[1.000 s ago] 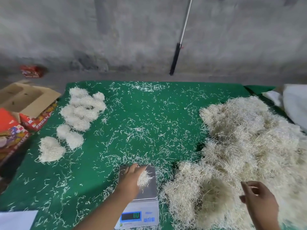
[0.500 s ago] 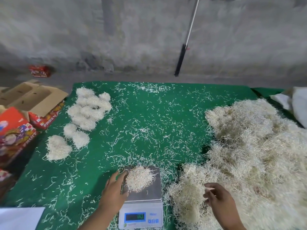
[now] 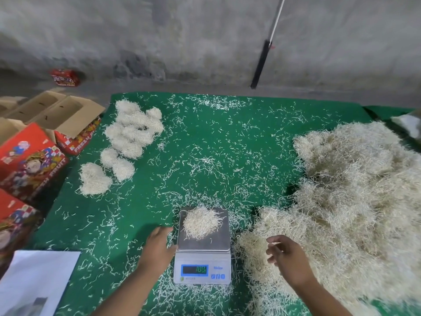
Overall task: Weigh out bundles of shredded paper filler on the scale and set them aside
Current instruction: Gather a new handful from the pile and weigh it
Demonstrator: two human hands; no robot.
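- We see a shredded-paper bundle sitting on the scale.
- Left hand open, beside the scale's left edge.
- Right hand open, empty, over the loose filler heap.

Light soft, even, fairly dim; shadows faint, short under left hand beside scale. Right hand fingers motion-blurred. Scale display slightly smeared. Wide-angle bending at frame edges; concrete wall soft, low contrast.
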